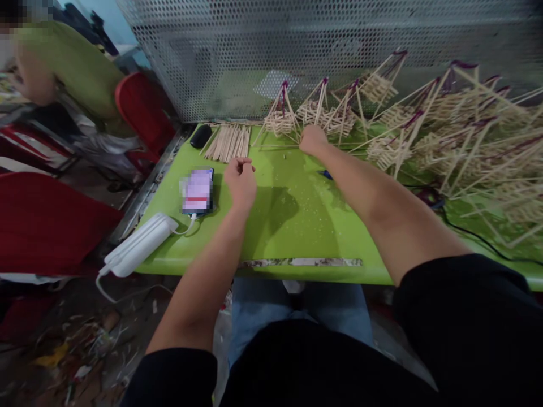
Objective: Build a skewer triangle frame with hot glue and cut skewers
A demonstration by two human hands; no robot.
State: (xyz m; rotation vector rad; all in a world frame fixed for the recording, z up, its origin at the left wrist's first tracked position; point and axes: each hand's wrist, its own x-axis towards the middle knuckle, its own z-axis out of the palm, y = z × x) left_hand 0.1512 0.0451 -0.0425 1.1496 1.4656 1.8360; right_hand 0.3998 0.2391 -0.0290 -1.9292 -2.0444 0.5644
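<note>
1. Perforated metal sheeting point(203, 73) stands along the far side of a bright green worktop point(280, 232), whose near part is strewn with small pale specks.
2. Left hand point(240, 180) hangs over the worktop near the pile of loose sticks point(229, 142), its fingers loosely curled; I cannot tell whether they pinch anything.
3. Right hand point(313, 140) reaches to the far side, right at the near edge of a small stick frame point(331, 120). Its fingers are bent inward with the tips hidden, so whether they grip a stick cannot be told.
4. That frame stands in a row against the sheeting, beside another stick frame point(280, 122); both have slatted bases and slanting sticks meeting at a purple-tied top. Many similar frames point(466, 121) crowd the worktop's right end, overlapping.
5. Just beside the loose sticks, on their left, sits a rounded black object point(201, 136).
6. Nearer lies a phone point(197, 191), its lit screen blurred, with a white cable point(186, 230) at its lower end; a long white device point(139, 244) rests across the worktop's left edge.
7. Close to the right forearm is a small blue item point(326, 174), partly covered.
8. Off to the left, a person in a green shirt point(74, 65) sits by a red chair back point(142, 110).
</note>
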